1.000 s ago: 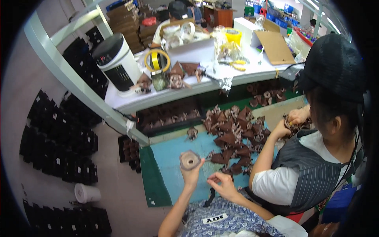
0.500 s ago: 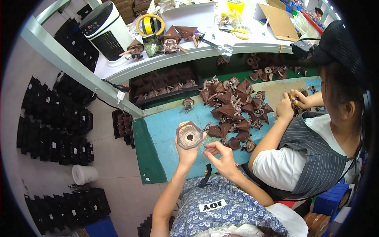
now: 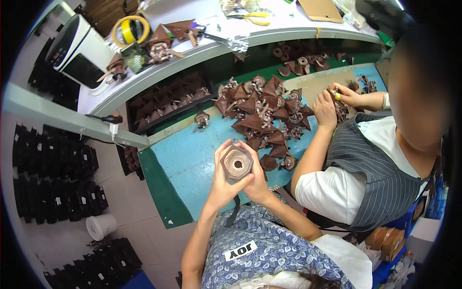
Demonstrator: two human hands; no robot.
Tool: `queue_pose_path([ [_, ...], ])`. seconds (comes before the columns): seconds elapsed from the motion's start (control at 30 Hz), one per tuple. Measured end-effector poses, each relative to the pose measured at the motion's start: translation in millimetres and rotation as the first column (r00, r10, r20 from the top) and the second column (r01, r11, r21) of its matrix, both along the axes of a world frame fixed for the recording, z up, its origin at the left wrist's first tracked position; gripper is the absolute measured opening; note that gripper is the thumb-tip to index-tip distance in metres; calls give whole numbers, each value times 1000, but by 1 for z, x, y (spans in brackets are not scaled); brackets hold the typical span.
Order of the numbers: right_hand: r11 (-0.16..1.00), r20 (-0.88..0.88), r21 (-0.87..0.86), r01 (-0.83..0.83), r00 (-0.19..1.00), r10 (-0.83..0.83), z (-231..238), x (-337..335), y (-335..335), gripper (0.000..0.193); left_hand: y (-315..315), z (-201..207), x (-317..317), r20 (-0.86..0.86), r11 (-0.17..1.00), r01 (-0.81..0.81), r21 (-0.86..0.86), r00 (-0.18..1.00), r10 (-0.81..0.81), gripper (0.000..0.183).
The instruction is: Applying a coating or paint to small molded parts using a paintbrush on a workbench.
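Note:
Between my two hands is a brown hexagonal hollow piece (image 3: 235, 155), its ringed, pale inside and dark central hole facing up. My left hand (image 3: 223, 182) wraps its left side, with the thumb across the near edge. The fingers of my right hand (image 3: 256, 178) close round its right side. Beyond my hands, a heap of brown pointed-roof pieces and small figures (image 3: 251, 120) covers part of the blue work mat (image 3: 180, 166). A single small figure (image 3: 202, 118) sits apart, to the left of the heap.
A black tray (image 3: 180, 114) of brown pieces stands behind the mat. On the white shelf (image 3: 192, 47) are a white heater (image 3: 84, 53), a tape roll (image 3: 130, 31) and yellow-handled pliers (image 3: 257, 18). At right, a co-worker's hands (image 3: 326, 110) handle a brown piece. A grey post (image 3: 62, 124) rises at left.
My right hand has come in from the right and closed round the hexagonal piece beside my left hand. The view has shifted, and the co-worker's head has turned.

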State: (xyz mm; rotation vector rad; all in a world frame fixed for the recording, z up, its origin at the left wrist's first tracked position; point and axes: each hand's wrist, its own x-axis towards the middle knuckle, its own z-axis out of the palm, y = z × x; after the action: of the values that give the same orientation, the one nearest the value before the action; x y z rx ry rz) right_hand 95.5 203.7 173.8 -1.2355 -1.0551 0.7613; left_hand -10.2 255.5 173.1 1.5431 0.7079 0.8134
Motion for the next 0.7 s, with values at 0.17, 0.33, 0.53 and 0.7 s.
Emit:
queue_pose_path([
  [0.17,1000,-219,-12,14,976,-16,-22,-3,10,53,-15,8,-7,65,990,-75,-120,994,83,76],
  [0.33,984,-256,37,173,954,-158,-22,1,18,52,-67,-111,-100,-680,959,-282,-35,710,184,85],
  [0.53,974,-337,18,228,918,-209,-23,9,23,54,-193,-181,-216,-919,665,-690,287,-2,395,66],
  [0.7,950,-145,20,312,941,-306,-13,19,33,46,-234,-212,-211,-772,564,-543,622,-303,559,47],
])
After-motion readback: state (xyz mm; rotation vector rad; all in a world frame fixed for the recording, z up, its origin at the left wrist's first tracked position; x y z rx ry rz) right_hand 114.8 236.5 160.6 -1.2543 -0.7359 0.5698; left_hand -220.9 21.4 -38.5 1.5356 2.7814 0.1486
